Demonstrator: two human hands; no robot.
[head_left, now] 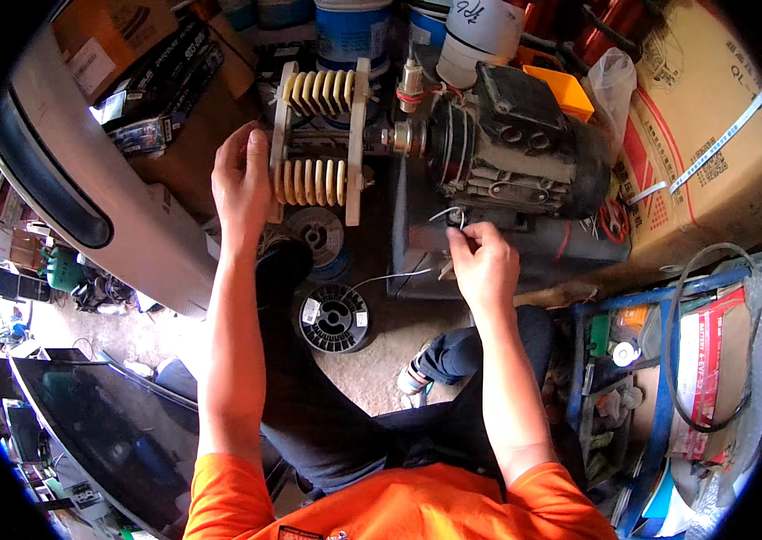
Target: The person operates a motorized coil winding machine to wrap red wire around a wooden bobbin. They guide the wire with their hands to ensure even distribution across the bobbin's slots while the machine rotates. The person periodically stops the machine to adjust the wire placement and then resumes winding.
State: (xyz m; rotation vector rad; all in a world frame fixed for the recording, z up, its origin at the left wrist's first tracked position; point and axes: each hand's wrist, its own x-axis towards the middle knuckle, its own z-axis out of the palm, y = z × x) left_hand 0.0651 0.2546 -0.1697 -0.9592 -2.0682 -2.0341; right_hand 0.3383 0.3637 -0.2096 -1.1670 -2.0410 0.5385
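Observation:
A winding frame (pixel 354 162) with pale side plates and two rows of ribbed, cream-coloured formers (pixel 312 183) stands in front of me. My left hand (pixel 241 184) is at its left plate, fingers mostly stretched upward; whether they touch the plate is hard to see. A shaft coupling (pixel 410 138) joins the frame to a dark, dusty electric motor (pixel 525 148) on its right. Below the motor, my right hand (pixel 487 265) pinches thumb and forefinger together at a short, thin white wire (pixel 443 213). On the floor, a black wire spool (pixel 334 319) has a thin strand leading rightward from it.
Another spool (pixel 316 232) lies behind the black one. A dark metal base (pixel 417 243) carries the motor. Right of it are a large cardboard box (pixel 705 135) and a blue-framed rack (pixel 669 360) of parts. Paint buckets (pixel 354 36) stand behind; a pale curved panel (pixel 111 180) is at left.

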